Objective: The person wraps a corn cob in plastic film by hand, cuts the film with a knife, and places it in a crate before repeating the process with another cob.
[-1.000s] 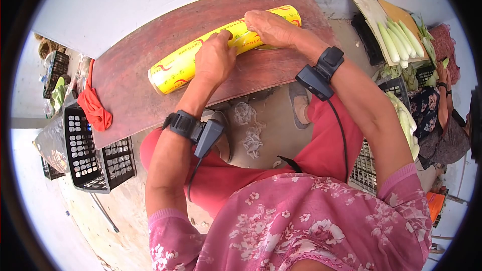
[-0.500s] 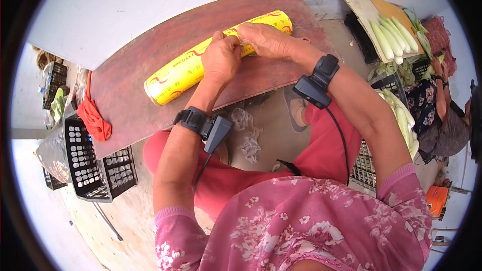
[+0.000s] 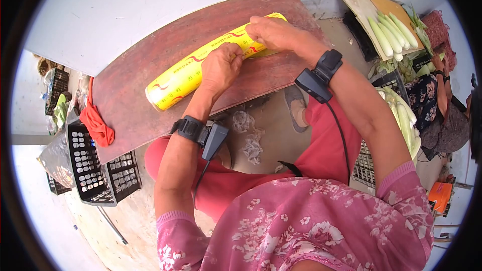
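A yellow roll of cling film (image 3: 188, 73) with red and dark print lies slantwise on the dark red table. My left hand (image 3: 221, 68) rests against the middle of the roll's near side, thumb and fingertips pinched together; whatever is between them is too small to make out. Farther right, my right hand (image 3: 276, 33) bends over the roll near its far end, fingers curled on its surface. Part of the roll is hidden under that hand. A black band with a small box is strapped to each wrist.
A red cloth (image 3: 95, 123) hangs over the left edge of the table (image 3: 125, 103), above a black crate (image 3: 88, 165). Pale long vegetables (image 3: 394, 35) lie on a board at the right, with more in a crate below. Another person (image 3: 439, 100) sits at far right.
My two hands have drawn slightly apart, the right one moving up and right, the left one slightly down. The print on the roll has shifted, as if the roll turned a little.
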`<action>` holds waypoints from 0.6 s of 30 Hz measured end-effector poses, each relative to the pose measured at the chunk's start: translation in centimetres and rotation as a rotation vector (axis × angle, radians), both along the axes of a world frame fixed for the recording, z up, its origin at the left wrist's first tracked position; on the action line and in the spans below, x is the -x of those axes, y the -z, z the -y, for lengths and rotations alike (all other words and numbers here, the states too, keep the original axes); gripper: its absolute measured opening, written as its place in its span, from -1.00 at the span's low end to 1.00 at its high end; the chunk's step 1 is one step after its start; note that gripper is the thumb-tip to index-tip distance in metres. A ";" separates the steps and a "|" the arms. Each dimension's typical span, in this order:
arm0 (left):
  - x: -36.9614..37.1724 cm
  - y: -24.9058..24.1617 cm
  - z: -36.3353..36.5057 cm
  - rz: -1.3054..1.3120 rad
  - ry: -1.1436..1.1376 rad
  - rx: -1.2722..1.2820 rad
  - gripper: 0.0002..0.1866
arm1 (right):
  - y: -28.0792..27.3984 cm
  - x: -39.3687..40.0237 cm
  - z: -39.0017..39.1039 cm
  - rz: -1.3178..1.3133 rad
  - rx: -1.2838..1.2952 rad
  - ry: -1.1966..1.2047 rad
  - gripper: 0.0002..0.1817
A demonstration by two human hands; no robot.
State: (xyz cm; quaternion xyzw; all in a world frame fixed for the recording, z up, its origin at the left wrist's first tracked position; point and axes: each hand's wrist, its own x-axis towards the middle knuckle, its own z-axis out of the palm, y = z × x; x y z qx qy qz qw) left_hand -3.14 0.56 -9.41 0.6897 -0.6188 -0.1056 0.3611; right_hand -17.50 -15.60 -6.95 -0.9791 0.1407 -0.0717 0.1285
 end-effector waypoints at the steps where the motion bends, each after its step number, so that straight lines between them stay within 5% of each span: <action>1: 0.0 -0.2 -0.1 -0.022 0.006 -0.026 -0.92 | -0.1 0.3 0.1 0.017 -0.006 0.006 -0.86; 12: -0.5 -0.2 -0.5 -0.113 0.105 -0.081 -0.92 | -0.2 2.4 1.9 0.018 0.006 0.112 -0.83; 18: -0.6 0.1 -0.7 -0.154 0.157 -0.085 -0.93 | 0.0 2.8 2.5 0.228 -0.016 -0.050 -0.86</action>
